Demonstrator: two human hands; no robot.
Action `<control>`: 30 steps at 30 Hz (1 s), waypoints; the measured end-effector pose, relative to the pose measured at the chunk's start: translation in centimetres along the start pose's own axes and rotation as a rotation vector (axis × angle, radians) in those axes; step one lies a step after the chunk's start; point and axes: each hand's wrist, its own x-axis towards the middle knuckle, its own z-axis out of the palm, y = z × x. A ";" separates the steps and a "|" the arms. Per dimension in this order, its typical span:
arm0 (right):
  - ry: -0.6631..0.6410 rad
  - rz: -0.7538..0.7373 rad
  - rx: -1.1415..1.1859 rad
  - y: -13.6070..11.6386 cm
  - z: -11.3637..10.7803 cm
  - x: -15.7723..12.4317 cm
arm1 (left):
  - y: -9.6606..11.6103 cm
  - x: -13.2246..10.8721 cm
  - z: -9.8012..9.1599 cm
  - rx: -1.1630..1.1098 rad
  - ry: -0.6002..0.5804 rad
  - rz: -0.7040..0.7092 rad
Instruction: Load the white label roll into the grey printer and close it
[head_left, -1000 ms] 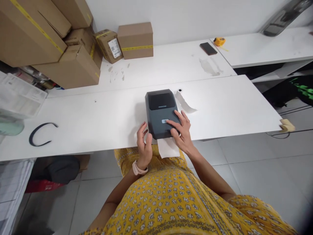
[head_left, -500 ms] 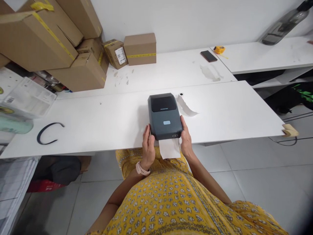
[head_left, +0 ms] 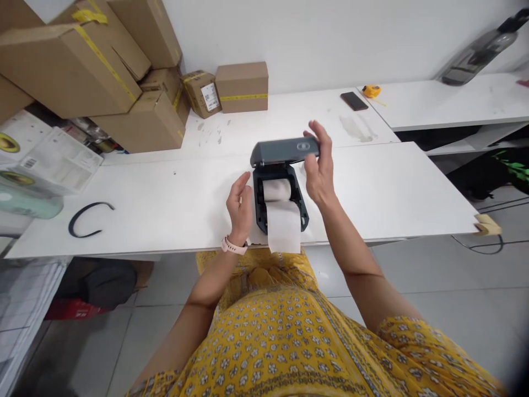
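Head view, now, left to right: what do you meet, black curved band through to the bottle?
Black curved band → left hand → open printer → right hand → phone → bottle.

Paper roll (head_left: 277,190) lies in printer (head_left: 281,151), on table (head_left: 384,193).

Bright and even on the table (head_left: 384,187) and the wall (head_left: 330,44). Softly shaded in gray just left of the printer (head_left: 281,151). Much darker on the floor (head_left: 93,347) at left. Stretched near the edges, as with the bottle (head_left: 475,58). Too fuzzy to read on the box label (head_left: 210,97). Almost black in the bottom right corner.
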 end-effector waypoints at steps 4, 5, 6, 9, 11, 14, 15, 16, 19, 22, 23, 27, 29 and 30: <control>0.027 0.024 -0.070 1.4 1.4 6.2 | -1.7 0.9 -0.5 0.170 -0.016 -0.204; 0.031 0.045 -0.086 1.9 1.8 7.5 | -2.1 0.7 -0.7 0.194 -0.041 -0.240; 0.031 0.069 -0.101 2.5 2.2 8.6 | -2.4 0.4 -0.8 0.209 -0.068 -0.261; 0.015 0.132 -0.132 4.9 3.3 11.5 | -3.3 -0.2 -1.0 0.238 -0.138 -0.289; -0.007 0.164 -0.129 6.2 3.6 12.7 | -3.6 0.0 -0.9 0.273 -0.166 -0.312; -0.029 0.148 -0.132 6.2 3.2 12.6 | -3.5 1.0 -0.7 0.362 -0.236 -0.364; -0.008 0.107 -0.146 5.7 2.8 11.9 | -3.3 1.4 -0.6 0.407 -0.277 -0.380; 0.027 0.056 -0.164 5.0 2.3 10.9 | -3.0 1.9 -0.6 0.465 -0.319 -0.388; 0.080 -0.060 -0.196 2.7 1.0 6.7 | -1.8 3.1 -0.5 0.684 -0.421 -0.374; -0.336 -0.030 -0.193 1.8 0.5 3.1 | -1.0 4.0 -0.4 0.818 -0.493 -0.370; -0.515 -0.002 -0.214 1.9 0.7 2.5 | -0.9 4.2 -0.3 0.833 -0.511 -0.382; -1.048 0.084 -0.407 3.1 2.5 2.3 | -0.9 4.3 0.0 0.853 -0.522 -0.412; -1.220 0.107 -0.513 3.3 3.6 2.7 | -0.9 4.2 0.1 0.854 -0.513 -0.408; -1.271 0.119 -0.561 3.2 4.2 3.0 | -0.9 4.1 0.1 0.855 -0.507 -0.404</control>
